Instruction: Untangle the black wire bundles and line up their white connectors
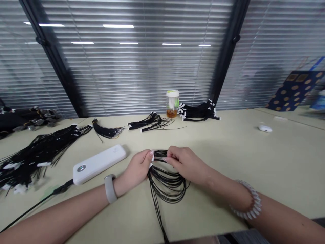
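A bundle of thin black cables lies looped on the table in front of me, with one strand group running down over the near edge. My left hand is closed round its left end, where a white connector or label shows beside the thumb. My right hand pinches the upper strands of the same bundle a short way to the right. The strands between the two hands run roughly straight and side by side. What lies under the fingers of either hand is hidden.
A white power bank with a black cord is left of my left hand. Further left lies a pile of black cables. More cable bundles and a jar stand along the window. A white earbud case sits right.
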Available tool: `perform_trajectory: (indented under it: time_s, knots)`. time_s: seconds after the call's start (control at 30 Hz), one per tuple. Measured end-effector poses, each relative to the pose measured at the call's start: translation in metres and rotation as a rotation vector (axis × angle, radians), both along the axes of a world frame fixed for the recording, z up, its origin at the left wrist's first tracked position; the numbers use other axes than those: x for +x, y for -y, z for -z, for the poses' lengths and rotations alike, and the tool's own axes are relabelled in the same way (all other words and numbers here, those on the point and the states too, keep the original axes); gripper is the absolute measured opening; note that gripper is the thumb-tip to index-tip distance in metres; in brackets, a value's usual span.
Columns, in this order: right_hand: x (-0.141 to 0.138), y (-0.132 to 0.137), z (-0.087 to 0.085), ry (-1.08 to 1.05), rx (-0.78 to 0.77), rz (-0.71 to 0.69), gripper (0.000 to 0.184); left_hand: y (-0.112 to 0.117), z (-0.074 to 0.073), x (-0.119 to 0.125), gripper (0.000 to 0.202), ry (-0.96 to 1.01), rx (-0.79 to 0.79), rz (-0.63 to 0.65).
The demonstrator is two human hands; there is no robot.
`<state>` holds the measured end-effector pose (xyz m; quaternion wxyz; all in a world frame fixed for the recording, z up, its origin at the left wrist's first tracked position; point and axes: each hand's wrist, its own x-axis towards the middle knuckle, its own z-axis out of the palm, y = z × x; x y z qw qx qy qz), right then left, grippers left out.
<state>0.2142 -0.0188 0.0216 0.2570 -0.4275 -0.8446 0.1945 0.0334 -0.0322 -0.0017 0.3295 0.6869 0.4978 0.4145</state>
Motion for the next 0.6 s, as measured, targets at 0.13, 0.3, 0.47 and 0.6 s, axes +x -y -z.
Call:
perform_trajectory:
  time_s: [0.13, 0.3, 0.47, 0.6]
  knots:
    - [-0.002, -0.001, 0.003, -0.023, -0.009, -0.024, 0.020, 0.001, 0.000, 0.001, 0.034, -0.041, 0.021, 0.013]
    - [-0.006, 0.000, 0.006, -0.036, -0.019, -0.020, 0.022, 0.000, 0.002, 0.000, 0.033, -0.099, 0.054, 0.037]
    - [-0.010, 0.002, 0.007, -0.005, -0.018, -0.002, 0.024, -0.001, 0.004, -0.002, 0.033, -0.105, 0.026, 0.067]
    - [-0.010, 0.001, 0.007, 0.009, 0.009, 0.011, 0.026, -0.001, 0.005, -0.003, 0.034, -0.106, 0.030, 0.080]
